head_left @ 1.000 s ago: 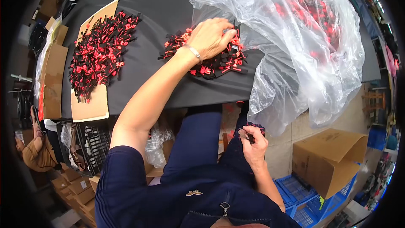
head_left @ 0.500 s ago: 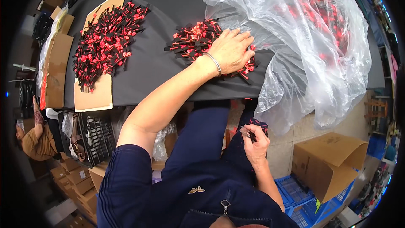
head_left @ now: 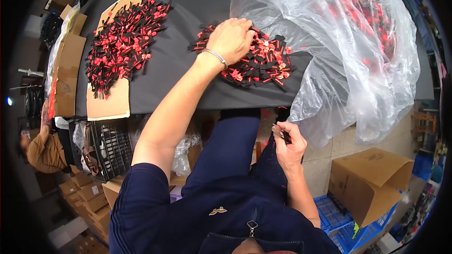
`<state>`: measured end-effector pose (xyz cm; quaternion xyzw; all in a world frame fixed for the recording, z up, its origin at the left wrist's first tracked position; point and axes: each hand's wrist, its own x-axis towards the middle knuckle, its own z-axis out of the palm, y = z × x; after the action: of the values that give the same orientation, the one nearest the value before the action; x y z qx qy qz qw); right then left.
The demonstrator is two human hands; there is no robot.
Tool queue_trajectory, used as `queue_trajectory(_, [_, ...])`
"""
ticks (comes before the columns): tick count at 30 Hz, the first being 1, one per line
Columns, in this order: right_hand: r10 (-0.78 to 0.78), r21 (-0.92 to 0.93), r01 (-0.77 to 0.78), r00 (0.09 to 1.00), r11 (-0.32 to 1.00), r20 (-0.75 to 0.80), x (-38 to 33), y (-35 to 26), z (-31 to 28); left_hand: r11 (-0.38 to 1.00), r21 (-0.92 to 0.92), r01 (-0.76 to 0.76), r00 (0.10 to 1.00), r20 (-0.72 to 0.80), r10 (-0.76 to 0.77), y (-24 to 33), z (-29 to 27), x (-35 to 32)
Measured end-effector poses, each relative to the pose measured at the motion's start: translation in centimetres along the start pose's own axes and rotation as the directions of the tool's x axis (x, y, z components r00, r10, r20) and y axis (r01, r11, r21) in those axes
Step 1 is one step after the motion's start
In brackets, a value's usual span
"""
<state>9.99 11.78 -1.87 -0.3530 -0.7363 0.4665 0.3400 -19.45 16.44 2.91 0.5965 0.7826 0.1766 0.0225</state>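
Observation:
On the dark cloth-covered table [head_left: 186, 14], a loose pile of small black-and-red strip-like pieces [head_left: 268, 61] lies in front of me. Over its left part my left hand [head_left: 230, 40] rests palm down, fingers bent closely around some of the pieces; the fingertips are partly hidden. A silver bangle [head_left: 216, 57] circles that wrist. Below the table edge, above my thigh, my right hand [head_left: 291, 143] pinches a small dark tool with a metal tip [head_left: 281, 134]. Its exact kind is too small to make out.
Left of me, a larger heap of similar pieces [head_left: 123, 42] covers cardboard [head_left: 109, 101]. A big clear plastic bag [head_left: 329, 75] with red contents drapes over the table's right edge. Below stand a cardboard box [head_left: 360, 178] and blue crates [head_left: 334, 211]. Another person [head_left: 47, 150] is far left.
My left hand has moved left across the pile, its fingers drawing in from a spread pose, uncovering the right part. My right hand has risen slightly, still holding the small tool.

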Motion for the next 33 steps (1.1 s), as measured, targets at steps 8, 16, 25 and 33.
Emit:
queue_trajectory(8, [0.014,0.048,-0.015,1.000,0.999,0.016,-0.4,0.9,0.5,0.990,-0.132,-0.043,0.932,-0.362,-0.008,0.4,-0.5,-2.5])
queue_trajectory(16, [-0.027,0.079,0.023,0.999,0.997,0.044,-0.8,1.6,0.5,0.988,-0.063,0.138,0.954,-0.260,-0.150,-5.7,1.2,-3.5])
queue_trajectory(25, [0.027,0.111,-0.039,0.994,0.993,0.109,-2.2,2.3,-1.1,0.939,-0.266,0.217,0.925,-0.251,-0.285,-1.7,0.6,-7.4])
queue_trajectory(33, [0.100,-0.031,-0.097,0.990,0.995,0.100,-4.8,2.5,-2.9,0.891,-0.423,0.167,0.778,-0.498,-0.383,-1.2,-0.9,-10.5])
